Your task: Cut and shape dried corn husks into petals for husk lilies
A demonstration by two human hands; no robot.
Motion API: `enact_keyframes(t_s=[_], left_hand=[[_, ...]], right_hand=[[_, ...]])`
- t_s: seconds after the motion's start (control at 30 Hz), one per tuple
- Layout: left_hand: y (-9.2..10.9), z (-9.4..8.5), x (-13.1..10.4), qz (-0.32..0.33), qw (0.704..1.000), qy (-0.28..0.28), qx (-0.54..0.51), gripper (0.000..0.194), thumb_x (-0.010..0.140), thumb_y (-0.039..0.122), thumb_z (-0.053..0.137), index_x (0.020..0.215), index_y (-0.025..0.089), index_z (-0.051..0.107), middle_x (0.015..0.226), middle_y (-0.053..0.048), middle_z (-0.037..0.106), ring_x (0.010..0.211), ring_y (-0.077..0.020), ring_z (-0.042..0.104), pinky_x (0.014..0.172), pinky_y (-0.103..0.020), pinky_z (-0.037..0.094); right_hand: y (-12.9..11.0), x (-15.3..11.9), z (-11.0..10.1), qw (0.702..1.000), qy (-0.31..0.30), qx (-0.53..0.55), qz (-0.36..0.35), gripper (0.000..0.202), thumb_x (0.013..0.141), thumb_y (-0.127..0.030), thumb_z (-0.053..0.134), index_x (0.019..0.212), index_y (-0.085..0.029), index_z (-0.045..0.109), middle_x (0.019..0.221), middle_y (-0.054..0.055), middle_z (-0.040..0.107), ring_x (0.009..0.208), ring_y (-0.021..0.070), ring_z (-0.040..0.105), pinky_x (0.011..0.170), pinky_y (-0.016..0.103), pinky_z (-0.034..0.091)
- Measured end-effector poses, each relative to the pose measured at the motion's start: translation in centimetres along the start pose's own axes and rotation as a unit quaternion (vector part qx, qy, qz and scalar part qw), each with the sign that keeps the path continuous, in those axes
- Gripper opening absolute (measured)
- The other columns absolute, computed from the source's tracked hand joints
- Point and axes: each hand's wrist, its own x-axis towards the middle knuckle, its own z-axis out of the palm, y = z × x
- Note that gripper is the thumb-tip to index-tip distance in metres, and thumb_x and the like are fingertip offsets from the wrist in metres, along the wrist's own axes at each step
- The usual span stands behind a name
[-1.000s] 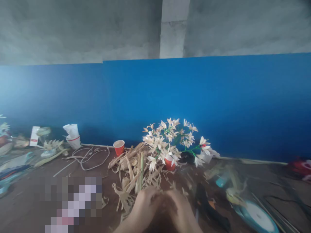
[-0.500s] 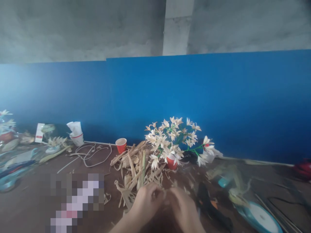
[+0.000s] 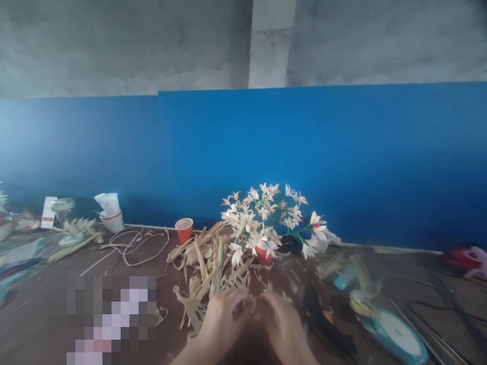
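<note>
The left hand (image 3: 222, 318) and right hand (image 3: 286, 324) face each other, fingers (image 3: 233, 296) curled; whether they pinch anything, I cannot tell. Just beyond lie dry husks (image 3: 207, 266); toward the bench's (image 3: 167, 281) far edge, white flowers (image 3: 248, 223) rise above a red container (image 3: 262, 255).

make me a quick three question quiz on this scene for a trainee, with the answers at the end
1. True or false: the open red cup stands left of the white flowers.
2. Which lies just to the right of the right hand?
a) a white cord
b) a black object
c) a blue partition
3. Fill in: the dried husks lie nearest the ____.

Key:
1. True
2. b
3. left hand
</note>
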Motion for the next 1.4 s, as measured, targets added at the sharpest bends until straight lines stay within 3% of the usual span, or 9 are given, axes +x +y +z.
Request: enact_keyframes(t_s=[0.47,0.73,0.9,1.07,1.13,1.23,1.4], left_hand=[[0.2,0.1,0.0,-0.014,1.0,-0.003,-0.004,0.016,0.073,0.009,0.052,0.071,0.019,0.064,0.067,-0.001,0.065,0.061,-0.0147,0.059,0.059,-0.021,0.041],[-0.6,0.4,0.3,-0.076,0.986,0.001,-0.149,0.015,0.076,0.015,0.056,0.073,0.018,0.069,0.07,-0.004,0.067,0.067,-0.0172,0.059,0.062,-0.023,0.042],[-0.6,0.9,0.3,-0.107,0.941,0.038,-0.32,0.015,0.075,0.028,0.063,0.07,0.017,0.071,0.074,-0.005,0.065,0.071,-0.0174,0.057,0.067,-0.024,0.042],[0.4,1.0,0.1,-0.25,0.813,0.047,-0.523,0.027,0.067,0.042,0.071,0.066,0.016,0.064,0.062,0.0,0.061,0.048,-0.0066,0.043,0.049,-0.018,0.033],[0.6,0.9,0.1,-0.272,0.782,0.037,-0.56,0.032,0.065,0.045,0.072,0.064,0.016,0.059,0.055,0.003,0.057,0.043,-0.0047,0.037,0.045,-0.017,0.027],[0.5,0.9,0.3,-0.289,0.778,0.025,-0.557,0.036,0.06,0.048,0.074,0.062,0.015,0.057,0.047,0.005,0.049,0.041,-0.0046,0.034,0.042,-0.017,0.022],[0.2,1.1,0.4,-0.302,0.812,-0.024,-0.499,0.042,0.055,0.051,0.075,0.059,0.012,0.061,0.042,0.007,0.04,0.039,-0.0033,0.026,0.04,-0.018,0.014]], right_hand=[[0.0,-0.1,0.2,1.0,0.017,-0.009,0.012,0.022,0.09,-0.031,0.041,0.083,-0.02,0.06,0.078,0.007,0.07,0.072,0.0193,0.068,0.063,0.025,0.053],[-0.1,0.0,-0.1,0.997,0.018,0.024,0.067,0.022,0.086,-0.036,0.048,0.082,-0.021,0.062,0.076,0.005,0.071,0.068,0.0189,0.067,0.06,0.024,0.052],[-1.2,0.0,0.4,0.981,-0.016,0.135,0.141,0.027,0.083,-0.042,0.049,0.076,-0.02,0.062,0.071,0.005,0.069,0.066,0.0188,0.065,0.058,0.023,0.05],[-1.7,0.0,0.9,0.945,-0.069,0.243,0.207,0.03,0.079,-0.048,0.055,0.072,-0.019,0.06,0.06,0.002,0.064,0.062,0.0184,0.063,0.057,0.024,0.051],[-1.6,0.0,1.0,0.94,-0.071,0.262,0.207,0.031,0.078,-0.049,0.056,0.073,-0.018,0.061,0.062,0.002,0.064,0.064,0.0191,0.064,0.059,0.025,0.052],[-1.3,0.0,0.9,0.944,-0.032,0.27,0.189,0.031,0.08,-0.048,0.054,0.08,-0.018,0.062,0.071,0.004,0.066,0.07,0.0191,0.064,0.063,0.025,0.052],[-1.0,-0.1,0.5,0.978,0.024,0.188,0.088,0.017,0.082,-0.034,0.057,0.091,-0.022,0.065,0.091,0.006,0.067,0.087,0.0192,0.063,0.076,0.024,0.051]])
